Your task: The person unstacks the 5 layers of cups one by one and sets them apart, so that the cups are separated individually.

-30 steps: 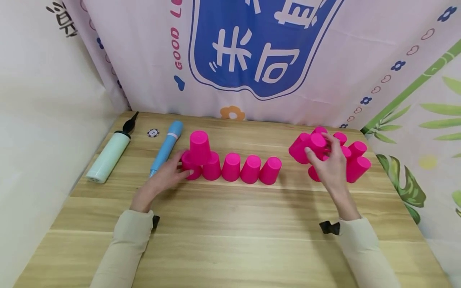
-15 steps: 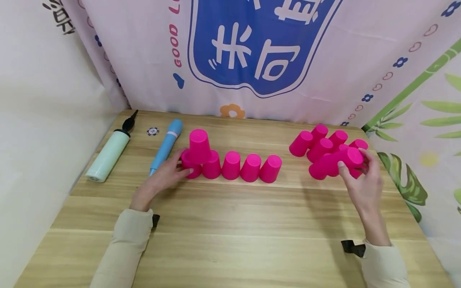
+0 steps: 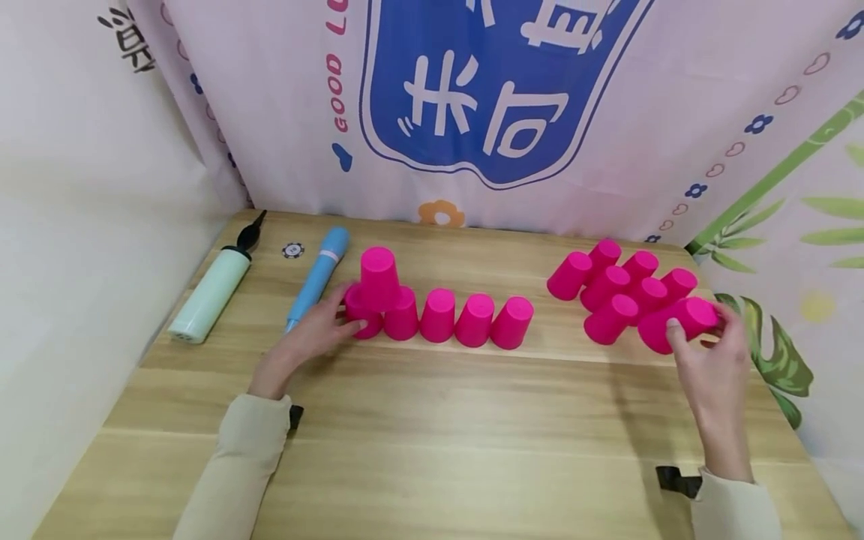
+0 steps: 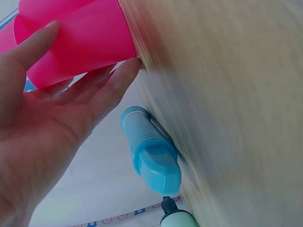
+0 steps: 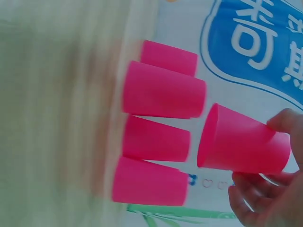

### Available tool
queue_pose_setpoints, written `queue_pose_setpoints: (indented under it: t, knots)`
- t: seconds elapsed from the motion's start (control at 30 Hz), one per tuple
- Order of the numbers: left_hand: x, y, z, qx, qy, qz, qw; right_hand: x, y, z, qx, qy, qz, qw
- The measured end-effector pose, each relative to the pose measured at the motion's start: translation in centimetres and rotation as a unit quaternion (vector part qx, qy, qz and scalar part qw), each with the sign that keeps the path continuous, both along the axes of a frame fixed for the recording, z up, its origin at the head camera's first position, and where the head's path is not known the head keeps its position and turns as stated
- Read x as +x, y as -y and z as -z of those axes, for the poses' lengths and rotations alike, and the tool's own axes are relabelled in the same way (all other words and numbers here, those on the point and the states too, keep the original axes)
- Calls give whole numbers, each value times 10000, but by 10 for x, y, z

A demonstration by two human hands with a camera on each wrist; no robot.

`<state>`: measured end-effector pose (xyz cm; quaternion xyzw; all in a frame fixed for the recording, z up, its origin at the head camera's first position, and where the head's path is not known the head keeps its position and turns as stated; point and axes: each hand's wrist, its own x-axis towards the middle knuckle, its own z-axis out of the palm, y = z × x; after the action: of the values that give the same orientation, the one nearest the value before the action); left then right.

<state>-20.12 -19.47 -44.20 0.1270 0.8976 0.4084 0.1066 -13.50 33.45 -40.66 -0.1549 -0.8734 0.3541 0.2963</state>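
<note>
A row of several upside-down pink cups [image 3: 437,316] stands across the table. One more cup [image 3: 379,277] sits on top of the two leftmost. My left hand [image 3: 313,330] curls its thumb and fingers round the leftmost cup [image 4: 80,40], which stands on the wood. At the right, my right hand [image 3: 715,367] grips a pink cup [image 5: 244,142] near its narrow end. That cup is raised off the table, in front of a cluster of upright upside-down cups [image 3: 610,319]. In the head view it hides part of the cluster.
Left of the row lie a blue pump-like tube [image 3: 317,274], a mint-green hand pump [image 3: 212,292] with a black nozzle and a poker chip [image 3: 293,250]. A printed curtain [image 3: 283,135] hangs behind the wooden table [image 3: 459,435], and walls flank both sides.
My right hand has carried its cup rightward and nearer to me, from the cluster's left part to its front right. The left hand keeps its place on the leftmost cup.
</note>
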Motion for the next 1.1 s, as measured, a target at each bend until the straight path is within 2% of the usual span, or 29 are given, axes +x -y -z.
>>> queue_pose_setpoints:
  t: [0.1, 0.37, 0.57, 0.8, 0.93, 1.03, 1.1]
  knots:
    - [2, 2, 1, 29, -76, 12, 10000, -2, 2, 8, 154, 363, -176, 9991]
    - [3, 0, 0, 115, -180, 78, 9997, -8, -3, 20, 347, 927, -330, 9945]
    - [6, 1, -1, 90, -90, 15, 9999, -10, -9, 30, 314, 1183, -488, 9913]
    - [5, 1, 0, 121, -173, 32, 9998, -15, -13, 34, 442, 1221, -693, 9891]
    - [5, 0, 0, 133, -208, 41, 9997, -14, -13, 31, 479, 1261, -706, 9883]
    - [7, 0, -1, 133, -194, 44, 9997, -9, -5, 21, 599, 923, -572, 9923]
    - [8, 0, -1, 137, -175, 33, 9997, -7, 9, 7, 745, 550, -518, 9944]
